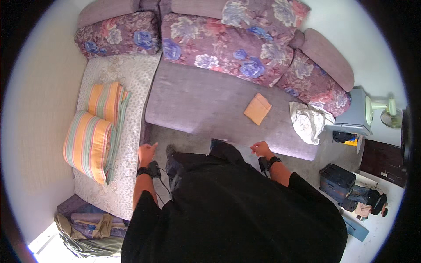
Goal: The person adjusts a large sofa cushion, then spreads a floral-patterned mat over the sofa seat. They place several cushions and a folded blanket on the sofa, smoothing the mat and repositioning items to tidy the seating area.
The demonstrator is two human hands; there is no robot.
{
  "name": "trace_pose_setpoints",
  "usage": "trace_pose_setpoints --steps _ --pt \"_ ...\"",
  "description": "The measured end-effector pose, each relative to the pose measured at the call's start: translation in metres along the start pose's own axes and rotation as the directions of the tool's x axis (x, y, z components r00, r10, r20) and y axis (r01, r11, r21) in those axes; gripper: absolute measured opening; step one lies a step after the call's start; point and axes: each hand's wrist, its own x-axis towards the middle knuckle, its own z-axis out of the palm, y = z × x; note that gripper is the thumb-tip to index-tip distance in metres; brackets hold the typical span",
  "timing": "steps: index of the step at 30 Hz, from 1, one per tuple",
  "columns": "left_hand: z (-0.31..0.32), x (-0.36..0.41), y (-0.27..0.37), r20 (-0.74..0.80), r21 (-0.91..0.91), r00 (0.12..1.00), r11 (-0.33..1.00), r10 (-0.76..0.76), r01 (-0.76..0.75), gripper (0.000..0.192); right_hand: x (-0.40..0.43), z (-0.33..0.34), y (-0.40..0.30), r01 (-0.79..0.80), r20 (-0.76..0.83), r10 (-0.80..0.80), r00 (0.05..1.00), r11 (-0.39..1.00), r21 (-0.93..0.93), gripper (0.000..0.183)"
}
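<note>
My left hand hangs loosely curled, one finger held away from the rest, beside the sofa's left section, whose seat has a pale patterned cover. Nothing shows in it. Near the front edge of the purple sofa seat is my right hand, also bent and without anything visible in it. Beyond that hand, a folded orange cloth lies flat on the seat. A crumpled white floral cloth drapes over the seat's right end. Striped folded bedding, with a rounded front bundle, rests on the pale cover.
Floral back cushions line the sofa. To the right are a grey cabinet, a pale green fan and a dark suitcase. Bags and cloths lie at lower left. Grey floor shows between the seats.
</note>
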Motion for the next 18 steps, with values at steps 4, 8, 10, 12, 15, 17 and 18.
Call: trace_pose_setpoints --steps 4,8,10,12,15,17,18 --pt "0.034 0.005 0.095 0.036 0.242 0.967 0.936 0.254 -0.255 0.055 0.01 -0.059 0.041 0.107 -0.174 -0.156 0.972 0.96 -0.259 0.037" --pt "0.057 0.028 0.122 0.159 0.251 0.971 0.944 0.178 -0.215 0.065 0.026 -0.085 0.077 -0.056 -0.259 0.061 0.964 0.998 0.025 0.044" --pt "0.069 0.044 0.119 0.224 0.322 0.957 0.913 0.183 -0.25 0.067 0.024 -0.083 0.087 0.322 -0.126 -0.563 0.817 0.626 -0.71 0.042" --pt "0.087 0.059 0.111 0.226 0.357 0.968 0.914 0.113 -0.19 0.068 0.013 -0.075 0.089 0.097 -0.234 -0.191 0.953 0.928 -0.361 0.045" --pt "0.123 0.086 0.1 0.23 0.275 0.971 0.952 0.072 -0.136 0.062 0.001 -0.07 0.083 0.012 -0.306 -0.052 0.95 0.991 -0.13 0.051" --pt "0.144 0.104 0.096 0.279 0.188 0.907 0.908 0.315 -0.373 0.056 0.005 -0.079 0.074 -0.026 -0.262 0.044 0.964 0.997 0.074 0.045" --pt "0.15 0.11 0.093 0.323 0.181 0.834 0.836 0.447 -0.518 0.053 0.014 -0.09 0.065 -0.073 -0.214 0.118 0.97 0.975 0.209 0.043"
